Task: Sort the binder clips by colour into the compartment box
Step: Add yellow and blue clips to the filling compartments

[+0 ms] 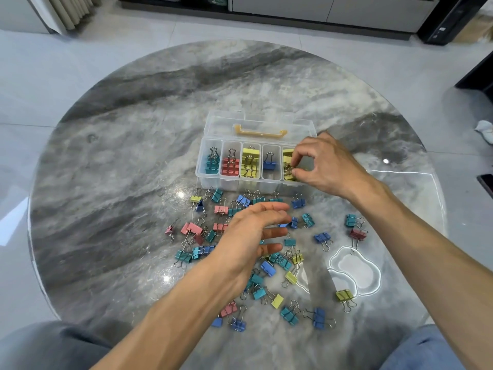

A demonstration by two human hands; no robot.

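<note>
Five compartments in the clear compartment box (210,182): teal, red, yellow, blue, yellow.
Right hand (324,164) pinches a yellow clip (288,159) in the rightmost; left hand (249,236), fingers straight, hovers over loose binder clips (289,315) scattered on the marble table (120,156).

A single wide-angle view is taken from head height, directed forward and steeply down; the round table (133,145) is seen close, its far rim curved by the lens; the floor (40,76) is included beyond.
</note>
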